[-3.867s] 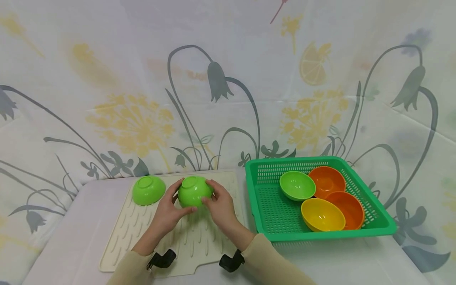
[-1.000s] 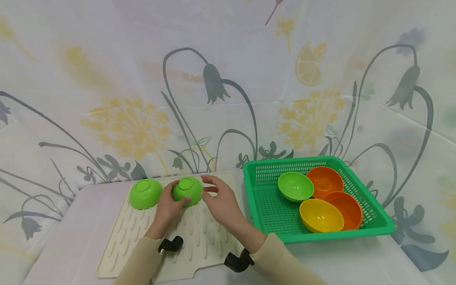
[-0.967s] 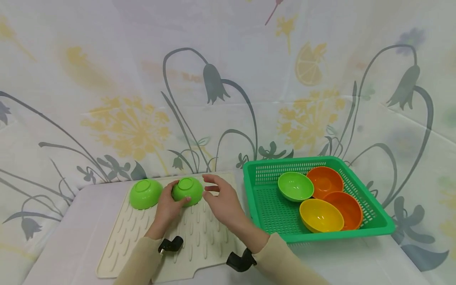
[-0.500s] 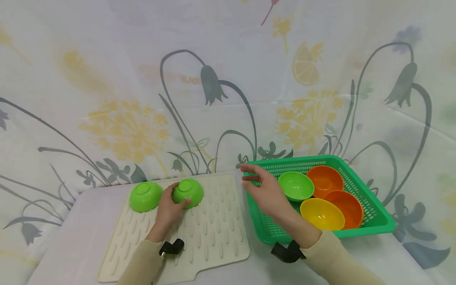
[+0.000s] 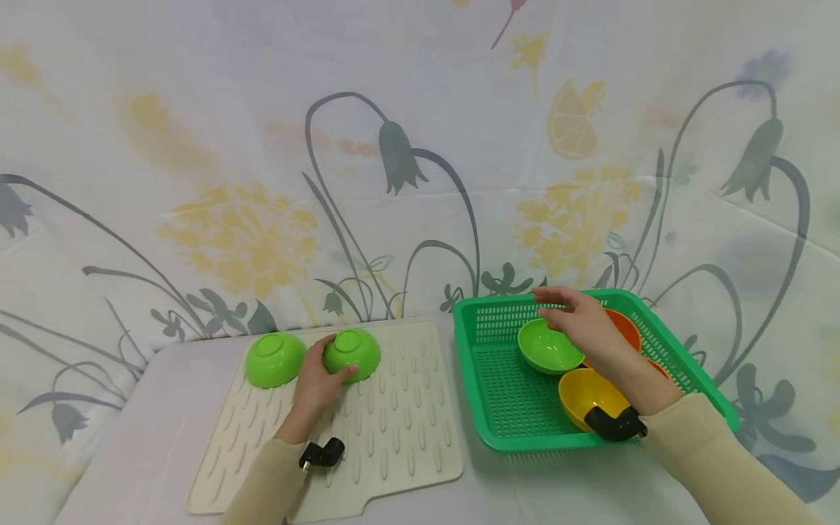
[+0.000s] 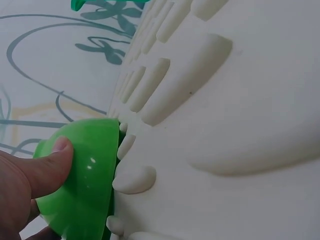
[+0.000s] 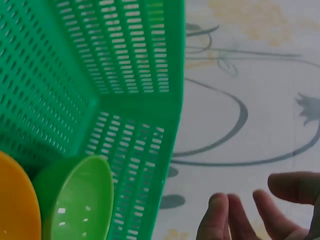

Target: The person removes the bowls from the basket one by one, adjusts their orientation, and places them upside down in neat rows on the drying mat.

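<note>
My left hand [image 5: 321, 375] grips an upside-down green bowl [image 5: 357, 356], which sits on the cream ridged drying mat [image 5: 394, 437]. In the left wrist view its thumb lies on the wall of that bowl [image 6: 90, 170], whose rim meets the mat. Left of the hand, a second green bowl [image 5: 272, 359] also lies upside down. Over the green basket [image 5: 475, 408] hovers my right hand [image 5: 587, 324], fingers apart and holding nothing. Below it in the basket is an upright green bowl [image 5: 547, 350]. A yellow bowl [image 5: 584, 394] and orange bowls [image 5: 626, 328] are partly hidden by the right arm.
The basket stands right of the mat, with a narrow strip of white tablecloth [image 5: 453, 386] between them. A patterned flower curtain [image 5: 420, 219] rises behind both.
My right hand has let go of the bowl held in both hands and moved right, over the basket. The bowl has come down onto the mat, with the left hand still on it.
</note>
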{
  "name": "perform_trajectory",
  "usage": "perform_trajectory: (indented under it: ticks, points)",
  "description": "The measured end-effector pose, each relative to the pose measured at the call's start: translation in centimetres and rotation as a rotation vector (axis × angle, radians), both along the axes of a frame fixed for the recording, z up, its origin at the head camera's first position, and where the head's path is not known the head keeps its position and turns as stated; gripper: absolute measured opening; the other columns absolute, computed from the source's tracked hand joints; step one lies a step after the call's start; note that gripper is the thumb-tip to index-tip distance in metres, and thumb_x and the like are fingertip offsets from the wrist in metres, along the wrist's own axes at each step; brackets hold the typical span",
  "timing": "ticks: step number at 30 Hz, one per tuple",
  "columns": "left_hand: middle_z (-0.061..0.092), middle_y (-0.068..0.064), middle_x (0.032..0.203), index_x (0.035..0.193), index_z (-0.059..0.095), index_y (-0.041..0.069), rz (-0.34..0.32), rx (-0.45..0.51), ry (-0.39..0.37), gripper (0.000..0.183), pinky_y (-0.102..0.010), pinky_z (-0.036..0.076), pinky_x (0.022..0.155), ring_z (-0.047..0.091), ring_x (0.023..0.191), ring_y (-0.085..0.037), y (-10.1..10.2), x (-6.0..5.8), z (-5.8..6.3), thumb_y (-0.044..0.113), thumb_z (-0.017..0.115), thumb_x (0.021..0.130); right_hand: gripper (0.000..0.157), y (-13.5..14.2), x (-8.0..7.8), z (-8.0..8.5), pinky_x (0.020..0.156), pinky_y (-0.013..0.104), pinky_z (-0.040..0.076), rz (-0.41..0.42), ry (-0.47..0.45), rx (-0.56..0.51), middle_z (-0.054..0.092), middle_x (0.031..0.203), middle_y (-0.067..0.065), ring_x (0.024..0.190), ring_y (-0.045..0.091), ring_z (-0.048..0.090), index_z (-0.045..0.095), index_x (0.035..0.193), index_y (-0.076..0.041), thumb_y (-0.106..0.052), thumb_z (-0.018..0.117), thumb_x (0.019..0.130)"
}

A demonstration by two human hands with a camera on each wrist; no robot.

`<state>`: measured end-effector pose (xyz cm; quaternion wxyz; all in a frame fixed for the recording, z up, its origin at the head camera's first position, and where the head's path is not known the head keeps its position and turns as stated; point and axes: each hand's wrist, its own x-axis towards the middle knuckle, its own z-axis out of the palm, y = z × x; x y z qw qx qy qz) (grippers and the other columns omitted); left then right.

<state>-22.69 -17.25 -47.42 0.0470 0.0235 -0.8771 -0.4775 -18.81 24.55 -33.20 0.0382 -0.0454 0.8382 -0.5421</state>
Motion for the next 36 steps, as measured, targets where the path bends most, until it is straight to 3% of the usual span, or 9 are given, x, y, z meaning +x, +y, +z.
perform_trajectory:
  ticks: [5,11,16,21,27,32,36]
  points:
    - [0.037,-0.025,0.15,0.151,0.037,0.005,0.0,0.002,0.006,0.075,-0.058,0.032,0.11,0.034,0.138,-0.044,0.1,-0.1,0.0,0.013,0.077,0.088,0.049,2.3,-1.7,-0.6,0.111,0.051,0.037,0.06,-0.068,-0.011,0.039,0.151,0.023,0.136,0.04,0.039,0.04,0.147,0.002,-0.022,0.051,0.105]
    - [0.037,-0.025,0.15,0.151,0.037,0.005,-0.004,0.009,0.01,0.076,-0.059,0.033,0.11,0.035,0.138,-0.044,0.0,-0.1,-0.1,0.013,0.077,0.088,0.049,4.4,-3.4,-2.4,0.11,0.061,0.031,0.046,-0.111,0.152,0.033,0.152,0.028,0.138,0.048,0.032,0.036,0.15,0.003,-0.016,0.047,0.106]
    - [0.037,-0.025,0.15,0.151,0.036,0.004,-0.011,0.014,0.017,0.077,-0.058,0.033,0.11,0.035,0.138,-0.044,-0.2,-0.2,-0.3,0.013,0.078,0.087,0.053,5.8,-4.3,-4.1,0.107,0.065,0.032,0.085,-0.149,0.239,0.03,0.151,0.035,0.136,0.053,0.029,0.033,0.15,0.008,-0.01,0.049,0.103]
    - [0.037,-0.025,0.15,0.151,0.036,0.004,-0.007,0.01,0.015,0.076,-0.058,0.033,0.11,0.035,0.138,-0.044,-0.1,-0.3,-0.4,0.013,0.078,0.088,0.053,6.2,-4.4,-5.0,0.101,0.058,0.044,0.081,-0.152,0.25,0.032,0.148,0.038,0.131,0.053,0.037,0.034,0.148,0.01,-0.007,0.052,0.101]
    - [0.037,-0.024,0.151,0.151,0.036,0.004,-0.004,0.014,0.013,0.077,-0.058,0.033,0.11,0.035,0.138,-0.043,-0.1,-0.4,-0.2,0.014,0.078,0.088,0.053,6.0,-4.2,-5.3,0.097,0.055,0.048,0.06,-0.116,0.285,0.035,0.146,0.038,0.127,0.052,0.042,0.037,0.146,0.012,-0.001,0.055,0.098]
    - [0.037,-0.025,0.15,0.151,0.036,0.004,-0.007,0.014,0.018,0.077,-0.058,0.032,0.11,0.035,0.138,-0.044,-0.1,-0.2,-0.1,0.013,0.078,0.087,0.052,5.8,-4.3,-5.7,0.092,0.051,0.052,0.063,-0.104,0.331,0.047,0.137,0.037,0.12,0.05,0.049,0.044,0.141,0.013,0.001,0.06,0.093]
    - [0.037,-0.025,0.15,0.151,0.036,0.004,-0.007,0.004,0.021,0.077,-0.059,0.032,0.11,0.035,0.138,-0.044,-0.1,-0.2,-0.2,0.014,0.078,0.087,0.049,5.9,-4.3,-6.0,0.085,0.046,0.056,0.076,-0.14,0.354,0.057,0.122,0.033,0.103,0.041,0.06,0.05,0.135,0.013,0.0,0.065,0.091]
